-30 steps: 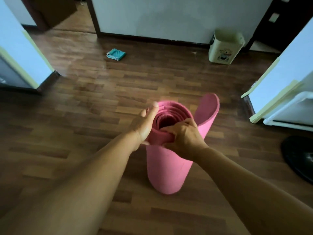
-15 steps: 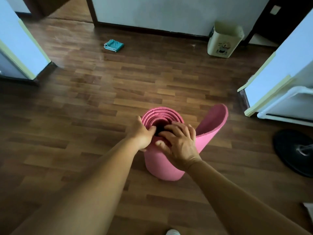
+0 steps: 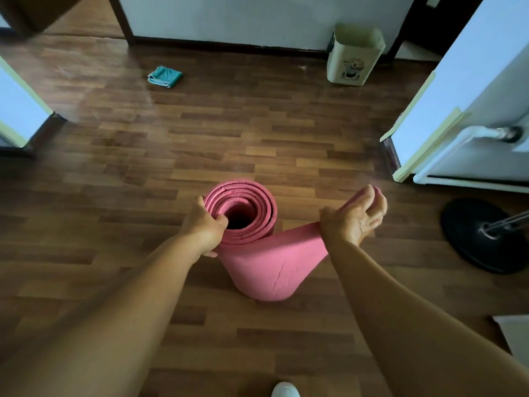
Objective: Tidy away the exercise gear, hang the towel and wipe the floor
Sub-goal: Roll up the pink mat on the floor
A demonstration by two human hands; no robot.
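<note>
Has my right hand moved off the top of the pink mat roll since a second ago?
Yes. The right hand has swung out to the right of the roll, toward the black fan base, pulling the mat's loose end.

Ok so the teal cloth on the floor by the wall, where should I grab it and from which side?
Come from straight above and pinch the bunched middle of the cloth. It lies crumpled and low on the floor, with no edge raised to get fingers under. Both hands are busy with the mat now, so one must let go first.

Single head-worn view, wide-angle, facing forward and down, floor [image 3: 257,124] near
</note>
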